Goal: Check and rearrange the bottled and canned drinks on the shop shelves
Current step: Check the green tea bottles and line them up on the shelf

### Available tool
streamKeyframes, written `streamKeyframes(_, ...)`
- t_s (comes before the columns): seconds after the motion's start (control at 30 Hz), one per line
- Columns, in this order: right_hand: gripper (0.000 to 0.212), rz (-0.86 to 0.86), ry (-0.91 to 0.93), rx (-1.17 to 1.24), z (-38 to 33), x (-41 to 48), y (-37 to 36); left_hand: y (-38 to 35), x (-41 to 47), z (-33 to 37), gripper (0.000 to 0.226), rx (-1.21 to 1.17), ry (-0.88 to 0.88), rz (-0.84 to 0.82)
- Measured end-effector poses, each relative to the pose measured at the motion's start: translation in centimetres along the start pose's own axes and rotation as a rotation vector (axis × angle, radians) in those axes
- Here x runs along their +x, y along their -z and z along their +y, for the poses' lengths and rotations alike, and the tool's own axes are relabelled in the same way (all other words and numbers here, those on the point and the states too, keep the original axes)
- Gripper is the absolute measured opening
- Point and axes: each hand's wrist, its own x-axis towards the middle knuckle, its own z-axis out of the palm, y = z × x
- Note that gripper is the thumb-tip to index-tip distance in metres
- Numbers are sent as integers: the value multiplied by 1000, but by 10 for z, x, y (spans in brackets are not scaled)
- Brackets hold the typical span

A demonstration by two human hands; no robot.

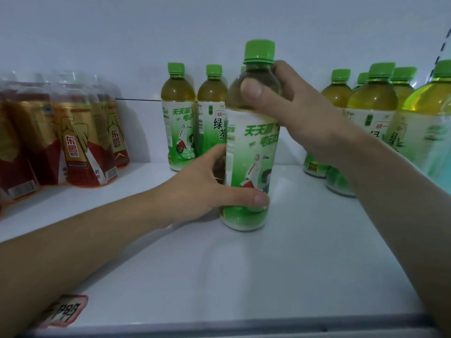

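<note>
Both hands grip one green tea bottle (249, 154), centre frame: L hand (195, 189) wraps its lower label, thumb across the front; R hand (292, 111) curls round the shoulder just under the green cap (260, 51). Bottle upright, base on white shelf (244, 276). Just behind, to its left, 2 more green tea bottles (178, 113) stand by the back wall (219, 25). Bare gap on the right, then a green tea cluster (371, 106) at right edge. Dongpeng bottles (80, 142), blurred, far left. Wide bare shelf runs down to front lip (219, 330); red tag (63, 311) lower left.
</note>
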Motion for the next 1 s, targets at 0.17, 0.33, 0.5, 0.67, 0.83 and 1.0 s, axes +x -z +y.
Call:
streamKeyframes(0.17,36,-40,2,133,0,-2,3,12,-2,1,69,-93,13,-113)
streamKeyframes(0.33,57,30,12,-77,-2,-2,2,1,1,3,77,25,4,-38)
streamKeyframes(0.5,43,-49,-24,72,-3,-4,2,6,0,2,69,-97,-3,-112)
streamKeyframes(0.67,65,39,26,-71,-8,-5,-1,-5,1,3,97,10,20,71)
streamKeyframes(0.83,47,-82,-59,58,-5,-5,2,6,2,3,72,-207,-10,-27)
streamKeyframes(1.0,61,53,0,-80,-10,-5,-6,3,-3,6,75,-12,-8,0)
